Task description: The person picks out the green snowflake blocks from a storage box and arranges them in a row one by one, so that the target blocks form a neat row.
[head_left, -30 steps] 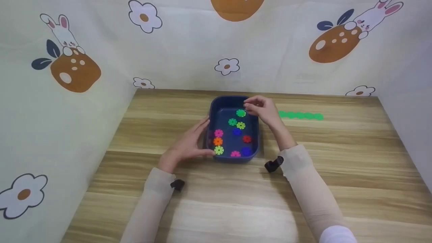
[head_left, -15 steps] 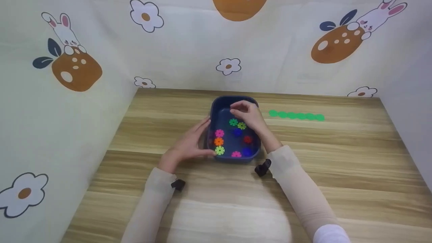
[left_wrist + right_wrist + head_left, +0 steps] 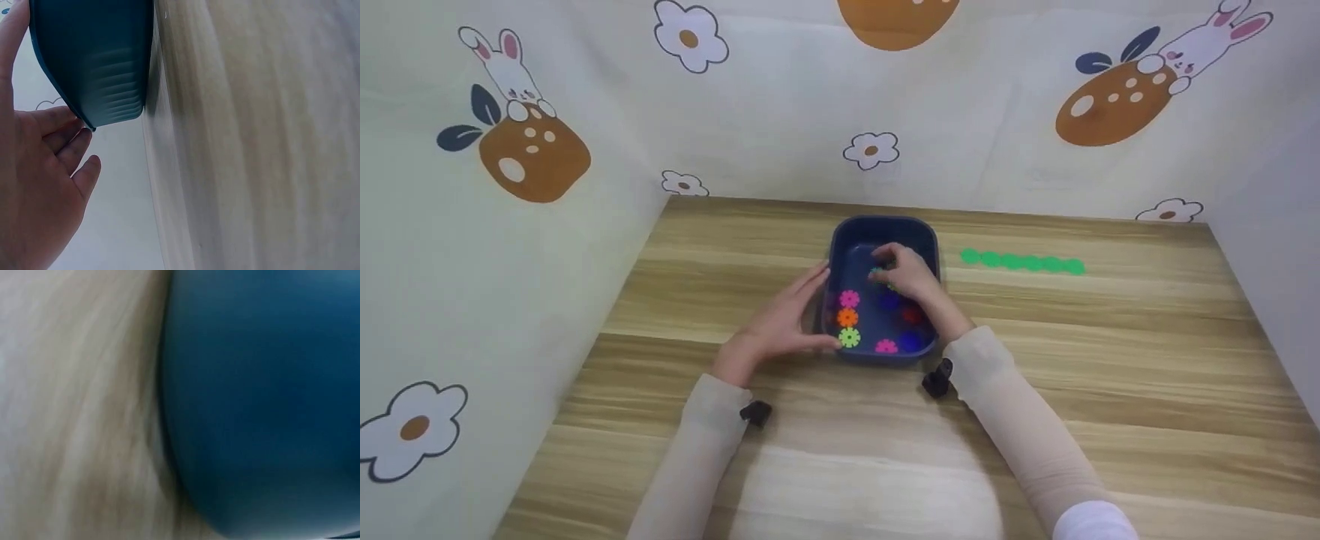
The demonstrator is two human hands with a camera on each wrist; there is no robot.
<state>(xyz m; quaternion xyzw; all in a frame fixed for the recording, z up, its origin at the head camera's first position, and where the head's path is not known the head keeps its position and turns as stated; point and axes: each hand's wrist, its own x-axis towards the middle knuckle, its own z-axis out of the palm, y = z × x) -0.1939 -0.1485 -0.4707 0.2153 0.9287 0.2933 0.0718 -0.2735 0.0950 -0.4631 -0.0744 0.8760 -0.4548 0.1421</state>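
Observation:
A dark blue rectangular plastic box (image 3: 840,259) stands on the wooden table with several toothed plastic snowflake discs inside. Against its left side rests my left hand (image 3: 780,319), thumb at the near corner and fingers spread along the wall; the left wrist view shows fingertips at the box rim (image 3: 93,128). My right hand (image 3: 911,274) reaches down into the box, its bent index finger and thumb around a green disc (image 3: 877,275). I cannot tell whether they grip it. Along the left inside lie pink (image 3: 849,298), orange (image 3: 847,317) and yellow-green (image 3: 849,337) discs.
Right of the box lies a straight row of joined green discs (image 3: 1020,262). Blue (image 3: 911,342), red (image 3: 913,314) and pink (image 3: 886,346) discs lie in the near right part of the box. A printed cloth wall (image 3: 780,112) stands behind the table.
My right hand has moved from the box's far right rim leftward, then down and nearer inside the box, covering green discs. The left hand has stayed at the box's side.

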